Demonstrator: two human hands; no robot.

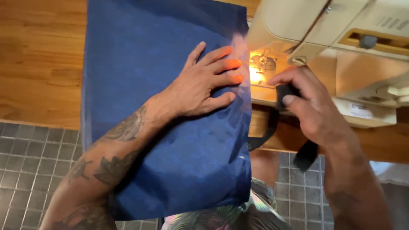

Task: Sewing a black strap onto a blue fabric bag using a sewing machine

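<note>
Strap (286, 94) of black webbing sits pinched in our right hand (317, 108), right of centre, trailing down toward lower right. Our left hand (200, 85) lies flat, fingers spread, on the blue fabric (170, 140) at centre, beside the lit sewing machine (324, 30). No stitching shows yet; sewing seems ahead of us.
</note>
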